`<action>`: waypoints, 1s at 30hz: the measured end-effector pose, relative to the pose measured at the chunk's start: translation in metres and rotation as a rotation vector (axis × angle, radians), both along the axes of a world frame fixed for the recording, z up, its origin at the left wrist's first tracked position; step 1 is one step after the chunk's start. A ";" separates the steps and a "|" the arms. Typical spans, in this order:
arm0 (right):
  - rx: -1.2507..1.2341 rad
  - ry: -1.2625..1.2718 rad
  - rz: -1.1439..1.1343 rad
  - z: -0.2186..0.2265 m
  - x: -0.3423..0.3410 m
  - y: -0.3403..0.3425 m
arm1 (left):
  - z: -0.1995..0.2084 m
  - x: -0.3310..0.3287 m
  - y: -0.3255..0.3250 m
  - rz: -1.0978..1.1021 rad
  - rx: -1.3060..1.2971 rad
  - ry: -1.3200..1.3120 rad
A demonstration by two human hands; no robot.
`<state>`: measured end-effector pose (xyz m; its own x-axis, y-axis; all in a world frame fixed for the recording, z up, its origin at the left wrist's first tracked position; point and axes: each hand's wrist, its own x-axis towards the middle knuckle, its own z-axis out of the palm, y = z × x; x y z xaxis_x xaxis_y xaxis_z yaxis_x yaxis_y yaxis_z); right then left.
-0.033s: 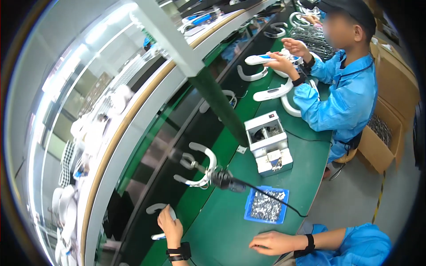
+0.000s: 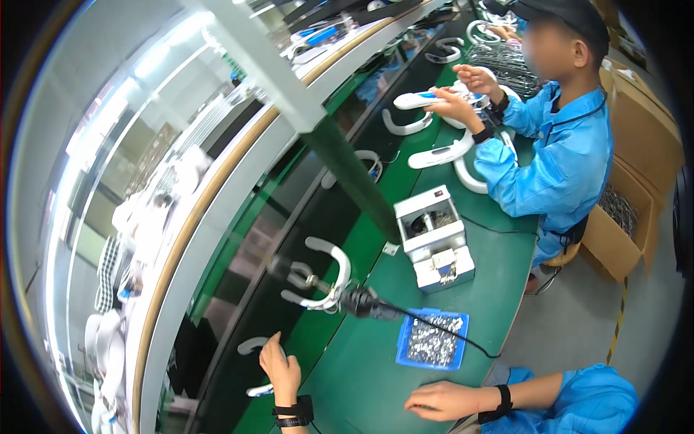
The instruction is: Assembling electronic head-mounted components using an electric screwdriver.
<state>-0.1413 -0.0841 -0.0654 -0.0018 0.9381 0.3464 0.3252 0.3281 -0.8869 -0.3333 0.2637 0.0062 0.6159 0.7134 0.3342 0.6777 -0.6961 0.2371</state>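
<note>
My left hand (image 2: 280, 370) is over a white curved piece (image 2: 253, 345) on the dark strip along the table's far side. Its index finger is stretched out and its thumb stands apart; the palm hides the piece's middle, so a firm hold does not show. A white end of a curved piece (image 2: 260, 390) shows beside the wrist. My right hand (image 2: 442, 400) lies on the green table near its front edge, fingers loosely extended and holding nothing. Between the hands and farther off is a blue tray (image 2: 400, 356) of small shiny metal parts.
A black tool with a cable (image 2: 365, 302) hangs before another white C-shaped piece (image 2: 340, 264). A white box-shaped machine (image 2: 442, 269) stands beyond the tray. A green post (image 2: 354, 181) rises behind it. At the far right, a co-worker in blue (image 2: 549, 159) handles a white piece (image 2: 416, 100).
The view has shifted slightly. My left index finger is straighter and raised a little from the curved piece. My right hand stays in place.
</note>
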 end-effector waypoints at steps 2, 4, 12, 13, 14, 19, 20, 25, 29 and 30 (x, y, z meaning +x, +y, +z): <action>-0.061 -0.071 0.050 -0.002 0.005 0.000 | 0.010 0.051 0.006 -0.128 -0.072 -0.117; -0.095 0.039 0.066 0.037 0.018 -0.004 | 0.014 0.098 0.039 -0.225 -0.243 -0.242; -0.269 0.357 0.382 0.049 0.046 -0.021 | 0.008 0.375 0.165 -0.448 0.088 -0.089; -0.215 0.356 0.369 0.037 0.047 -0.022 | 0.008 0.415 0.138 -0.594 0.004 -0.160; -0.148 0.319 0.428 0.033 0.050 -0.020 | -0.006 0.428 0.169 -0.609 0.032 -0.208; -0.145 0.494 0.497 0.014 0.050 -0.009 | -0.039 0.513 0.163 -0.473 0.062 -0.038; -0.143 0.488 0.502 0.010 0.054 -0.006 | -0.041 0.516 0.166 -0.457 0.005 -0.010; -0.136 0.612 0.510 -0.005 0.049 -0.004 | -0.016 0.500 0.165 -0.328 0.123 0.305; -0.157 0.675 0.556 -0.016 0.048 -0.005 | 0.005 0.464 0.174 -0.285 0.207 0.482; -0.155 0.673 0.567 -0.018 0.045 -0.004 | 0.007 0.465 0.175 -0.274 0.210 0.483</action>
<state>-0.0963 -0.0884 -0.0834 -0.3216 0.8943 0.3110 -0.4550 0.1420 -0.8791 0.1321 0.4384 0.0130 0.8860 0.4555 0.0869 0.4632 -0.8597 -0.2154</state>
